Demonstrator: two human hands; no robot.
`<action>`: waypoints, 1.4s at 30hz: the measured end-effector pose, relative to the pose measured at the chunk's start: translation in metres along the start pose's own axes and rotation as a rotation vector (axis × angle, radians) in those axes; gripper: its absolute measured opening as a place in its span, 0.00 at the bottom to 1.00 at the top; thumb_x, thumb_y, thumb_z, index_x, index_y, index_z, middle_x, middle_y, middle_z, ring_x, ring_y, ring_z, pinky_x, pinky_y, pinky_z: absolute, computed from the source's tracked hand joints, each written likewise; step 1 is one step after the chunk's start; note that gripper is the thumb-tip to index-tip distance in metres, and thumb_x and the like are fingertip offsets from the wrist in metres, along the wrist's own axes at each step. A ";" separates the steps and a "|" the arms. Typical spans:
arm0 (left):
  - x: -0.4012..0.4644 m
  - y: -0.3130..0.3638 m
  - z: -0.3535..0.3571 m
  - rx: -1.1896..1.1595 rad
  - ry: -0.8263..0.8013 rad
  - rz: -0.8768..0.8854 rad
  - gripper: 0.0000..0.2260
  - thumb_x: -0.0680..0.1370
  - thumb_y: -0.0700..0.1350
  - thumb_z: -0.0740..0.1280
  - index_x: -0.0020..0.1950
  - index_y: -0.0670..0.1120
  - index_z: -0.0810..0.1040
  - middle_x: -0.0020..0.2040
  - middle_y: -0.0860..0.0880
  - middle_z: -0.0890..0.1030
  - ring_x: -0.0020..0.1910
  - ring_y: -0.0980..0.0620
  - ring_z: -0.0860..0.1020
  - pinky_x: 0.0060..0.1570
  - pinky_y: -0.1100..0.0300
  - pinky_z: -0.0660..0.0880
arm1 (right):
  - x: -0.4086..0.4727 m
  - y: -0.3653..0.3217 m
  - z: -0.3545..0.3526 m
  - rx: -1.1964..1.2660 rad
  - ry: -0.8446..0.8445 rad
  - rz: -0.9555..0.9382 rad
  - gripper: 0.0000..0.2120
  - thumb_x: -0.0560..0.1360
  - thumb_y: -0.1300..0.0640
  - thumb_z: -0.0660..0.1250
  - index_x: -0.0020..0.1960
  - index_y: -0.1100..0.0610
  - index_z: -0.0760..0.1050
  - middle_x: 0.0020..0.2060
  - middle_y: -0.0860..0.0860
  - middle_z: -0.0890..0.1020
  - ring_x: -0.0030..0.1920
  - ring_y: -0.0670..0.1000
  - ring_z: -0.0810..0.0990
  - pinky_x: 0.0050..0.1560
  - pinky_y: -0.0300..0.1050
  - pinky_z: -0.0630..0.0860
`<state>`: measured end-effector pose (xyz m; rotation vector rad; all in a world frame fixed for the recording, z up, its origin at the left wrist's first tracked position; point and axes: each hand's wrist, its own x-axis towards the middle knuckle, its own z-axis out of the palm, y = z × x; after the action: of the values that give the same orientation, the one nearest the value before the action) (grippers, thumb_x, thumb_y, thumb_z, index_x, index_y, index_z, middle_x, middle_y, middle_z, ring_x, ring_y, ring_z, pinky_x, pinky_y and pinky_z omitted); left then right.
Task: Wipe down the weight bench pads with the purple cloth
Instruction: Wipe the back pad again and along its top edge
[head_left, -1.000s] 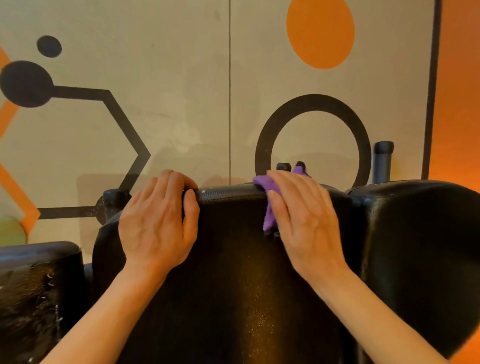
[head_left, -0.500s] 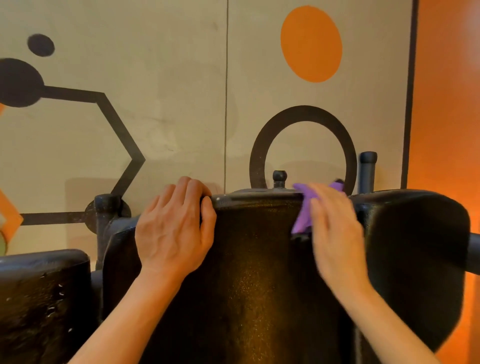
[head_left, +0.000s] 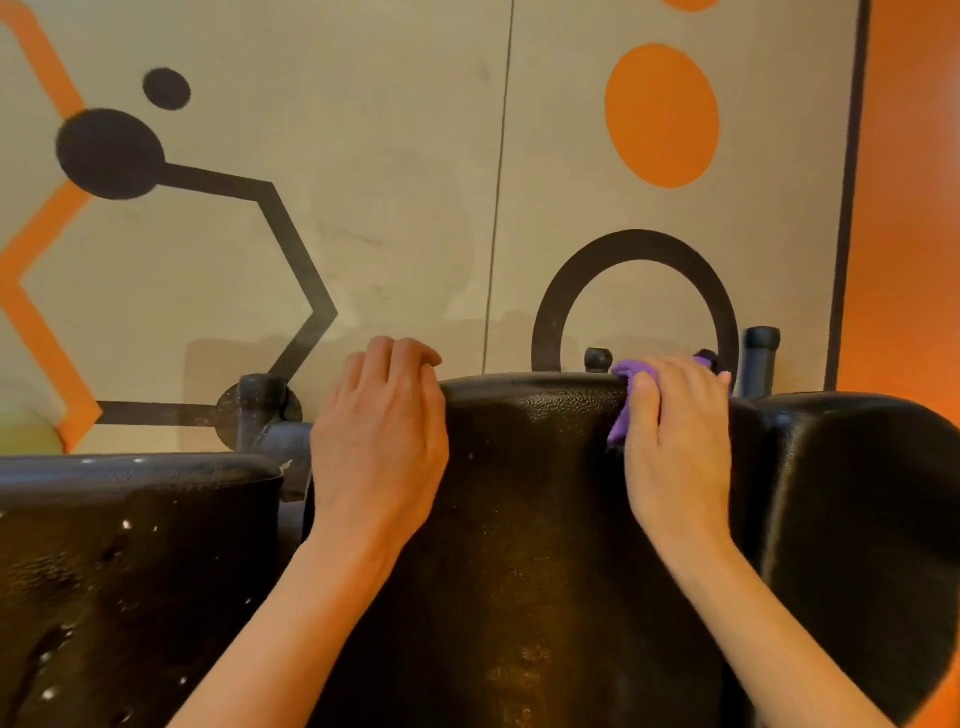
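The left hand (head_left: 382, 441) grasps the top edge of the middle pad (head_left: 524, 519), fingers curled over the rim at its left corner and thumb lying along the front face. The right hand (head_left: 675, 447) grasps the cloth (head_left: 623, 410) and presses it against the same pad near the upper right corner, fingers bent over the top edge. Only bits of the purple cloth show: a fold beside the thumb hanging a little down the front of the pad, and a tip past the fingertips at the far side. The middle pad is black and pebbled, upright, filling the centre of the view between both forearms. A second black pad (head_left: 130, 571) sits to the left, lower, with pale specks on its surface; a third pad (head_left: 857, 519) stands just right of the middle one. Black frame posts (head_left: 761, 358) with rounded caps rise behind the pads. Behind everything is a beige wall (head_left: 405, 156) painted with a black ring, black and orange hexagon lines, black dots and an orange oval, with an orange strip at the far right.
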<state>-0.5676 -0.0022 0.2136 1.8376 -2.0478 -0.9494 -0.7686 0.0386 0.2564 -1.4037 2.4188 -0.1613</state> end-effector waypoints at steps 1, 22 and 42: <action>-0.004 -0.005 -0.001 -0.017 0.006 -0.042 0.13 0.83 0.48 0.51 0.54 0.48 0.74 0.48 0.52 0.74 0.46 0.53 0.72 0.46 0.56 0.72 | -0.005 -0.019 0.011 -0.014 -0.003 -0.055 0.16 0.83 0.52 0.50 0.59 0.53 0.76 0.54 0.48 0.79 0.63 0.48 0.73 0.76 0.49 0.53; -0.006 -0.012 0.008 0.092 0.041 -0.088 0.12 0.82 0.46 0.51 0.48 0.47 0.73 0.44 0.51 0.73 0.42 0.52 0.69 0.43 0.55 0.69 | 0.007 -0.028 -0.004 -0.262 -0.190 -0.359 0.16 0.82 0.52 0.49 0.59 0.51 0.75 0.52 0.48 0.80 0.58 0.50 0.76 0.73 0.52 0.59; -0.048 -0.084 -0.062 0.569 -0.084 0.043 0.10 0.81 0.44 0.57 0.50 0.45 0.78 0.46 0.46 0.77 0.45 0.46 0.72 0.46 0.52 0.64 | -0.047 -0.136 0.079 -0.263 -0.171 -0.735 0.14 0.82 0.53 0.54 0.53 0.55 0.78 0.48 0.49 0.80 0.54 0.51 0.76 0.70 0.49 0.63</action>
<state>-0.4566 0.0238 0.2226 2.0162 -2.5933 -0.4598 -0.6084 0.0163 0.2292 -2.2661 1.7315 0.1070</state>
